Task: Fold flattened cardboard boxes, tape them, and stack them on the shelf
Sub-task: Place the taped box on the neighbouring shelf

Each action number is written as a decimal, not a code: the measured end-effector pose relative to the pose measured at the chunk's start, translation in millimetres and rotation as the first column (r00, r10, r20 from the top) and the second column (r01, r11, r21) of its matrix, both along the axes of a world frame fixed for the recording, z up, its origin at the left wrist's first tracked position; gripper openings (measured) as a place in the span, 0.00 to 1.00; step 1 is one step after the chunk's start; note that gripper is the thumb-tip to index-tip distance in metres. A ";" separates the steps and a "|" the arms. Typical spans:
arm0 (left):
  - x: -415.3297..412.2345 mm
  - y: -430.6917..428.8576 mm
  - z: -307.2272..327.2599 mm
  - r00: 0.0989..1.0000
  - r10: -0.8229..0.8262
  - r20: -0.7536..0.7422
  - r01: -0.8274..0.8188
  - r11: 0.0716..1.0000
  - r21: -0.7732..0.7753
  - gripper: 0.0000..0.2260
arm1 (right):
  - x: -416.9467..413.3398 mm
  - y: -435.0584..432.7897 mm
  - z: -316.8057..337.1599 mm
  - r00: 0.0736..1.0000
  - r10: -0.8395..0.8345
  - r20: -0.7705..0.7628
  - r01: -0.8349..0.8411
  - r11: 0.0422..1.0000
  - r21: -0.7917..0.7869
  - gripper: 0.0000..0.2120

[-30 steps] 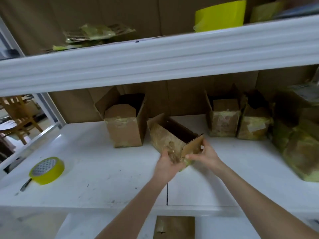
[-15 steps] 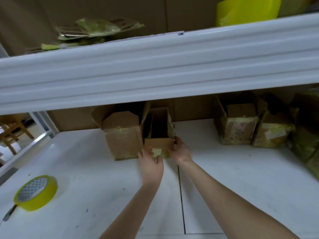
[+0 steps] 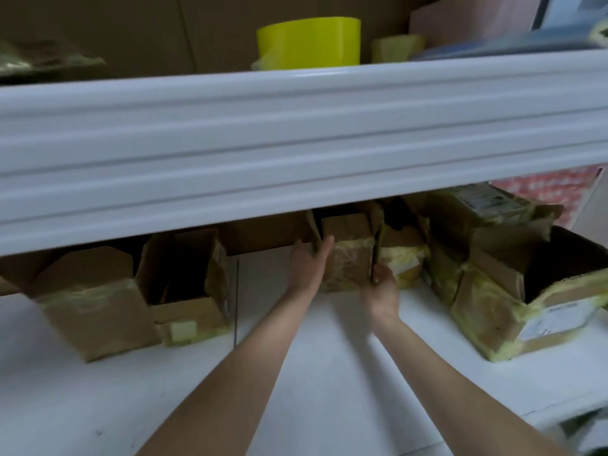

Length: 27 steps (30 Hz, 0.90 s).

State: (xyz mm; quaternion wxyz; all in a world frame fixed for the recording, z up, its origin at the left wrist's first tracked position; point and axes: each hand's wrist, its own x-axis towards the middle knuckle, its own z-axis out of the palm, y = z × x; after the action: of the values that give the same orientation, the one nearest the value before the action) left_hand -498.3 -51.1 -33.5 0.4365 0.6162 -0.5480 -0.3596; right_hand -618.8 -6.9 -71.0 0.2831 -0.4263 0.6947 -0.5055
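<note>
Cardboard box (image 3: 349, 263) gripped by left hand (image 3: 308, 266) and right hand (image 3: 383, 291), previous box (image 3: 189, 304) let go

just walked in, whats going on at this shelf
A person has both bare hands on a small taped cardboard box standing near the back of the white shelf. The left hand lies against the box's left side by its flap; blur hides whether it grips. The right hand pinches the box's lower right edge with curled fingers. Other taped boxes stand alongside: an open box to the left, a larger box to the right. A yellow tape roll sits on the level above.
</note>
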 end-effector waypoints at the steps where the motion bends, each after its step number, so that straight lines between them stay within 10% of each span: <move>1: -7.2 -9.3 6.1 0.999 0.038 0.000 -0.038 0.999 0.015 0.36 | -3.6 -2.1 -1.5 1.000 0.015 0.013 -0.015 1.000 -0.008 0.18; 9: 0.2 -9.8 14.6 0.942 0.267 0.202 -0.278 0.960 0.025 0.18 | -4.1 -14.6 -3.0 0.991 0.131 0.019 -0.132 0.991 0.026 0.32; 20: 77.4 89.9 12.4 0.899 0.438 0.012 -0.401 0.832 -0.383 0.18 | 118.3 -25.9 14.9 0.828 0.554 0.087 -0.557 0.830 0.012 0.16; 27: 44.0 63.0 -7.6 0.969 0.200 0.145 -0.146 0.937 -0.316 0.10 | 68.9 -9.7 15.8 0.959 0.282 -0.022 -0.281 0.959 0.044 0.14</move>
State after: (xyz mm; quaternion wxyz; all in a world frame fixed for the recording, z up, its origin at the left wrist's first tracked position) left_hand -454.3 11.9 -41.1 0.5061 0.6171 -0.5762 -0.1759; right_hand -549.9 -16.5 -55.2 0.3508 -0.5221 0.6409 -0.4401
